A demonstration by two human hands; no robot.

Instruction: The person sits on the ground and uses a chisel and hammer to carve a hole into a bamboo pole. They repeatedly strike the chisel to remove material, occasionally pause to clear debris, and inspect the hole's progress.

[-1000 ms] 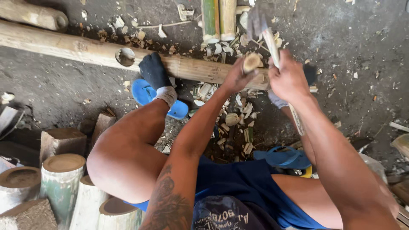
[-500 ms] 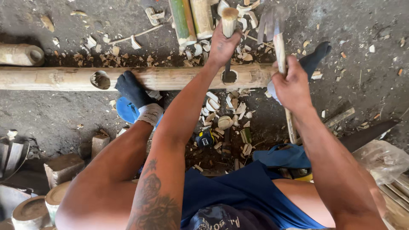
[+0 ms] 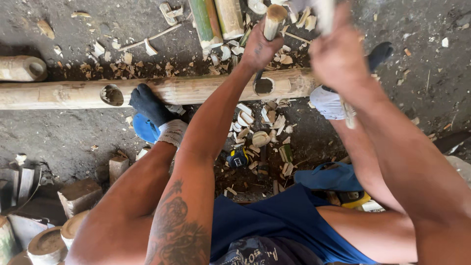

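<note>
Since half a second ago the right hand (image 3: 338, 54) has risen, clenched on a blurred tool handle, beside the left hand (image 3: 260, 46) gripping a short bamboo peg (image 3: 273, 19) upright above a hole in the long bamboo pole (image 3: 196, 91), chips (image 3: 260, 130) scattered below.

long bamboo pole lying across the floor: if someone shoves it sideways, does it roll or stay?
The long bamboo pole is round, so it would probably roll on the floor. For now a socked foot rests against it, likely pinning it. It looks thick and woody, so probably stiff. Holes cut in its wall suggest it is hollow, so lighter than it looks.
</note>
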